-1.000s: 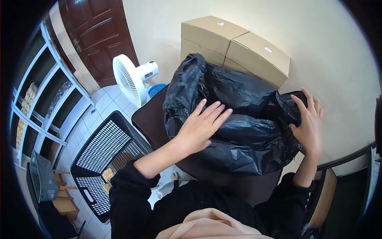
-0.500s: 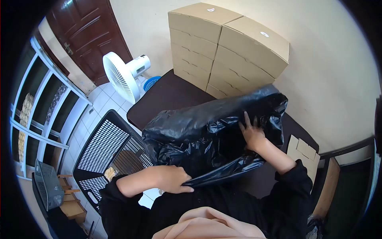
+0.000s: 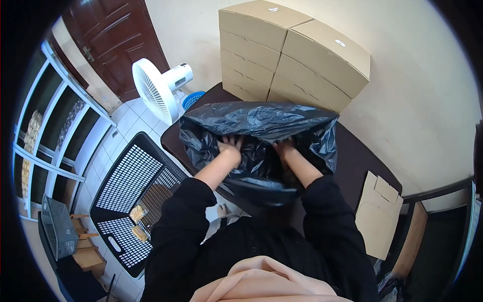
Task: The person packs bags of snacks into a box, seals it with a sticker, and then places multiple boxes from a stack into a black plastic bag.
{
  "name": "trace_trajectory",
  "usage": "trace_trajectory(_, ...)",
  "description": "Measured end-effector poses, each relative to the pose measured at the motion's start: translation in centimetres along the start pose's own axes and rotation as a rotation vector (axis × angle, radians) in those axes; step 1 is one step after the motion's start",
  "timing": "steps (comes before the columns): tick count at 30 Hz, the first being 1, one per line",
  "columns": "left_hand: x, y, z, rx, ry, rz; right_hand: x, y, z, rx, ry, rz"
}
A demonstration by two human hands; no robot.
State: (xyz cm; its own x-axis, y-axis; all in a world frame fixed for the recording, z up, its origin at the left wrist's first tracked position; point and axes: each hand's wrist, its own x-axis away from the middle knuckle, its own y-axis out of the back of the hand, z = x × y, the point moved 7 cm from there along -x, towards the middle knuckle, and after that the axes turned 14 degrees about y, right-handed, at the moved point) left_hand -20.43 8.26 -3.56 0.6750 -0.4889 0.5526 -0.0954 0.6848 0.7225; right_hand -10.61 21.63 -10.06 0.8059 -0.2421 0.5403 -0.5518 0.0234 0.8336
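Observation:
A large black plastic bag (image 3: 261, 121) lies on the dark brown table (image 3: 359, 151), its mouth facing me and spread wide. My left hand (image 3: 231, 150) reaches inside the left part of the opening with fingers apart, against the plastic. Inside the bag, right of the middle, is my right hand (image 3: 286, 150); its fingertips go into the dark folds and are partly hidden. The front edge of the bag hangs below my wrists, slightly blurred.
Stacked cardboard boxes (image 3: 297, 55) stand at the table's back. A flat cardboard piece (image 3: 377, 216) lies at right. On the left are a white fan (image 3: 156, 90), a blue basket (image 3: 192, 99) and a black crate (image 3: 132, 176) holding small packets (image 3: 138, 214).
My left hand has let go of the bag's front edge and moved into the opening. My right hand has shifted left inside it. The bag's mouth is wider and its right side sits lower.

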Motion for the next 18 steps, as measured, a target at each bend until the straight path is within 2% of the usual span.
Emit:
trace_trajectory(2,-2.6,-0.9,1.0,0.139,-0.045,0.009,1.4,-0.6,-0.8,-0.039,0.037,0.039)
trace_trajectory(3,-2.1,-0.5,1.5,0.098,-0.045,-0.042,1.3,-0.8,-0.8,-0.068,0.003,-0.103)
trace_trajectory(4,-1.5,-0.3,1.6,0.093,-0.046,-0.040,1.4,-2.1,-0.6,-0.073,0.004,-0.102)
trace_trajectory(6,2.0,1.8,0.2,0.105,-0.316,-0.248,6.1,2.3,3.0,0.017,0.191,-0.199)
trace_trajectory(7,3.6,2.5,-0.9,0.058,-0.534,-0.441,7.4,3.3,3.6,0.016,0.190,-0.197)
trace_trajectory(8,3.3,2.2,-1.1,0.058,-0.539,-0.435,8.5,3.2,3.9,-0.176,0.127,-0.132)
trace_trajectory(9,3.2,2.1,-1.9,0.101,-0.632,-0.494,9.3,2.3,4.2,-0.372,0.061,-0.066)
trace_trajectory(10,3.1,2.0,-2.5,0.146,-0.726,-0.556,9.3,0.9,4.7,-0.380,0.057,-0.060)
trace_trajectory(11,1.1,1.2,-3.2,0.065,-0.694,-0.405,8.9,-1.1,4.5,-0.305,-0.006,-0.006)
trace_trajectory(12,1.0,1.1,-3.3,0.063,-0.702,-0.408,9.0,-1.9,4.1,-0.229,-0.069,0.047)
trace_trajectory(14,0.9,1.0,-3.4,0.110,-0.719,-0.350,9.2,-3.4,3.9,-0.277,-0.075,0.130)
trace_trajectory(17,0.9,0.6,-3.6,0.181,-0.742,-0.234,10.2,-5.0,3.9,-0.269,0.008,0.095)
trace_trajectory(18,0.9,0.4,-3.7,0.204,-0.745,-0.196,10.8,-5.2,3.8,-0.208,0.059,0.165)
